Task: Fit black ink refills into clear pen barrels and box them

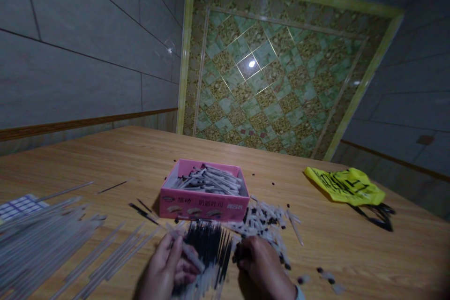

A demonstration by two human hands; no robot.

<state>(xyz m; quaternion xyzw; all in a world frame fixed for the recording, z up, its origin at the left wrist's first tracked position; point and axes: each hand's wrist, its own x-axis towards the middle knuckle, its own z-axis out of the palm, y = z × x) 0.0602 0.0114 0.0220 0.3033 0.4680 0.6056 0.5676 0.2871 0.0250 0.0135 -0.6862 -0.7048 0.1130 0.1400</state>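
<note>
My left hand (168, 262) is closed around a whitish translucent tube (191, 255), held between thumb and fingers and slanting down to the right. Several thin black sticks with pale ends, perhaps pen refills (207, 243), lie side by side between my hands. My right hand (262, 262) is closed, fingertips bent down around small black pieces (236, 254) whose exact kind I cannot make out. Just beyond it is a pile of short pale tubes with black ends (265, 220). A pink box (204, 206) filled with similar pale, black-tipped tubes (214, 179) stands behind the sticks.
Many long translucent tubes (45, 243) spread over the left of the wooden table (133, 150). A blue-and-white checked item (21, 207) lies at the left edge. At right is a yellow bag with black lettering (346, 186) beside a black strap (376, 218). Small black bits (319, 270) are scattered about.
</note>
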